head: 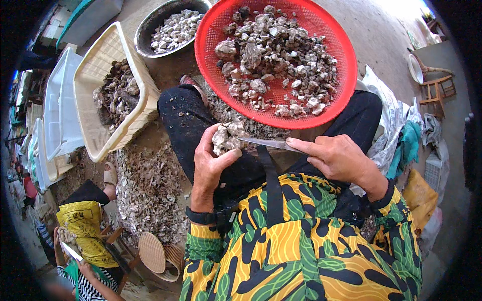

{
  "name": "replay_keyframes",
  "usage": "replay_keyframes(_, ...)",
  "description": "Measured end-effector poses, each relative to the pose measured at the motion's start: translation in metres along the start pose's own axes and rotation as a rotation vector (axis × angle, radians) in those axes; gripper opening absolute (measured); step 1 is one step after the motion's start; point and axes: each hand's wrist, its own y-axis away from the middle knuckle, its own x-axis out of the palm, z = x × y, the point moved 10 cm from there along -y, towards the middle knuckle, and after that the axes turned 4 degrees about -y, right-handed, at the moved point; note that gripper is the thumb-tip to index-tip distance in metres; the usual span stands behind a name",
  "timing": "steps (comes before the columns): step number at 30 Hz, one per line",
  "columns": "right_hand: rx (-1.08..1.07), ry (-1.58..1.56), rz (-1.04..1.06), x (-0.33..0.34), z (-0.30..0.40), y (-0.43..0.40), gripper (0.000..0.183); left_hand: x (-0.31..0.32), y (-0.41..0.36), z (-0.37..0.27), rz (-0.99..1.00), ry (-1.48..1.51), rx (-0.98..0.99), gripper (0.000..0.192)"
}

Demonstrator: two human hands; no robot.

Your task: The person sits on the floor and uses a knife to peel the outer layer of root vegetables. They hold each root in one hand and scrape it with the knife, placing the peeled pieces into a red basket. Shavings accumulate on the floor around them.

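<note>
My left hand [212, 161] holds a knobbly whitish lump [228, 137], its material not certain, between thumb and fingers above my lap. In my right hand [333, 156] is a knife with a narrow metal blade [269, 143]; its tip meets the right side of the lump, and my fist hides the handle. Just beyond both hands, a round red plastic mesh basket [352, 75] rests over my knees, tilted a little. It bears many pale and dark chunks [275, 56] of mixed sizes.
A cream plastic crate [101, 145] of dark lumps stands at left, near a metal basin [141, 41] of pale pieces. Flaky scraps [150, 195] cover the floor beside my leg. At lower left a co-worker [88, 263] holds another knife. White sacks [384, 120] lie at right.
</note>
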Motion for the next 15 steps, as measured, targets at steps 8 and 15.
replay_keyframes(8, -0.038, 0.106, -0.208, 0.003, 0.016, -0.008, 0.056, -0.005, -0.009, 0.0, -0.033, 0.178, -0.015, 0.048)
replay_keyframes(15, 0.092, 0.003, -0.442, -0.022, -0.019, -0.019, 0.059, 0.011, -0.003, 0.004, 0.067, 0.087, -0.079, 0.047)
